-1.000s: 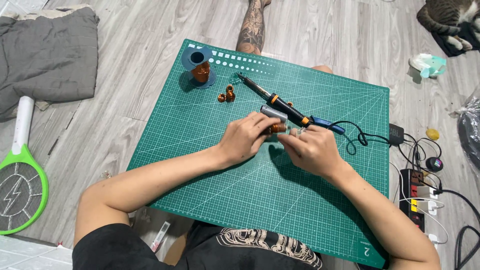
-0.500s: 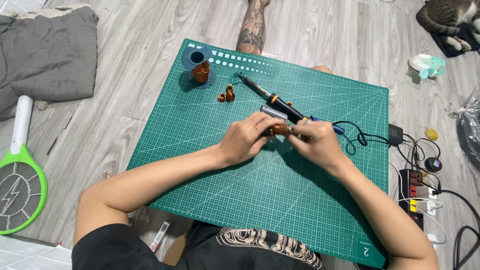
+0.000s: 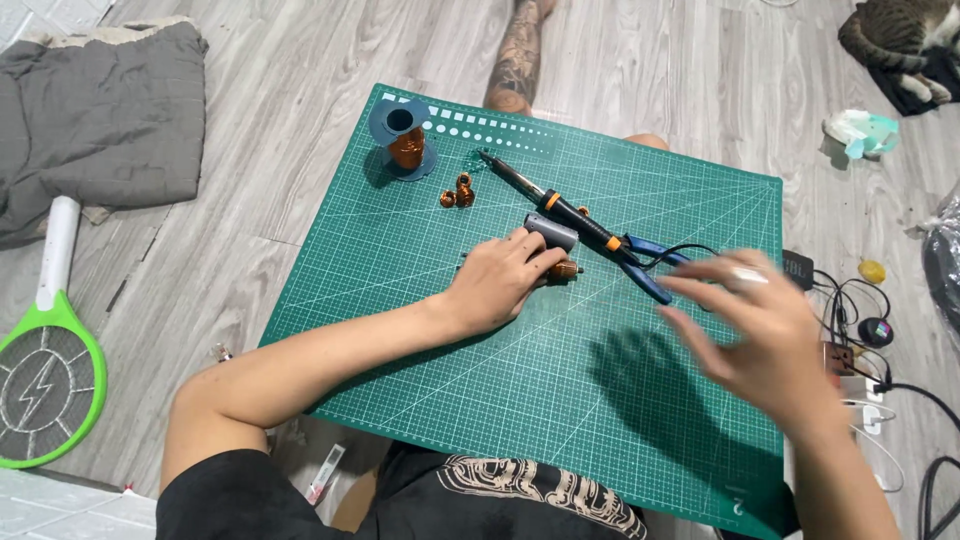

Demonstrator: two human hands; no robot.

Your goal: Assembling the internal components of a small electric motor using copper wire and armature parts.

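Note:
My left hand (image 3: 497, 281) rests on the green cutting mat (image 3: 420, 330) and pinches a small copper-wound coil (image 3: 562, 270) beside a grey cylinder (image 3: 552, 231). My right hand (image 3: 758, 335) hovers blurred above the mat's right side, fingers spread, holding nothing. A soldering iron (image 3: 560, 206) with a black and orange handle lies diagonally just beyond the left hand. Blue-handled pliers (image 3: 645, 270) lie under its cord end. A blue spool of copper wire (image 3: 403, 139) stands at the mat's far left corner, with small copper coils (image 3: 458, 193) near it.
A green electric fly swatter (image 3: 40, 370) and a grey folded cloth (image 3: 95, 115) lie on the wooden floor to the left. A power strip with cables (image 3: 860, 350) sits right of the mat. A cat (image 3: 900, 45) lies at the far right. My bare leg (image 3: 518, 60) extends beyond the mat.
My right hand has let go of the coil at the mat's centre and lifted away to the right, fingers spreading. My left hand stays on the coil.

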